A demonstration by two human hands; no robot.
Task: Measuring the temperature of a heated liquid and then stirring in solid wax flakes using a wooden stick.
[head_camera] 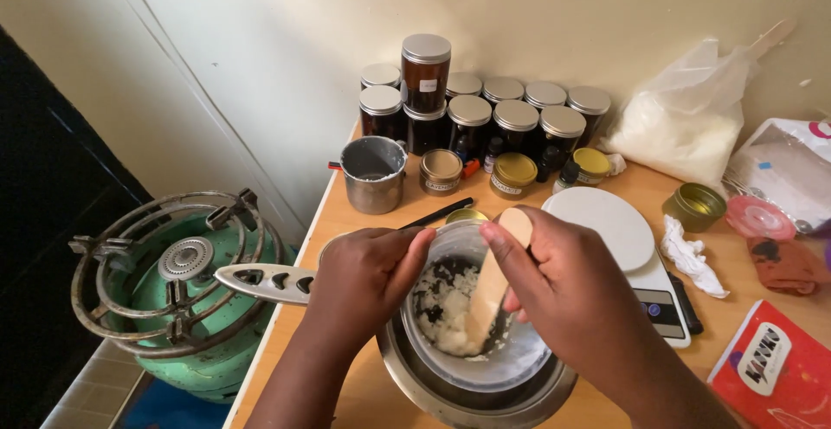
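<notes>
The right hand (pixel 563 282) grips a wooden stick (pixel 493 286), its end in white flakes (pixel 446 308). The left hand (pixel 368 277) clasps the glass bowl (pixel 511 364), tilted in a steel pan (pixel 485 394). Hard scraping could slide the bowl, spilling flakes onto the table (pixel 736 308).

Left hand (pixel 368 273) and right hand (pixel 563 286): both bare, no gloves, rings or watch visible. Forearms uncovered; no sleeves in view.
</notes>
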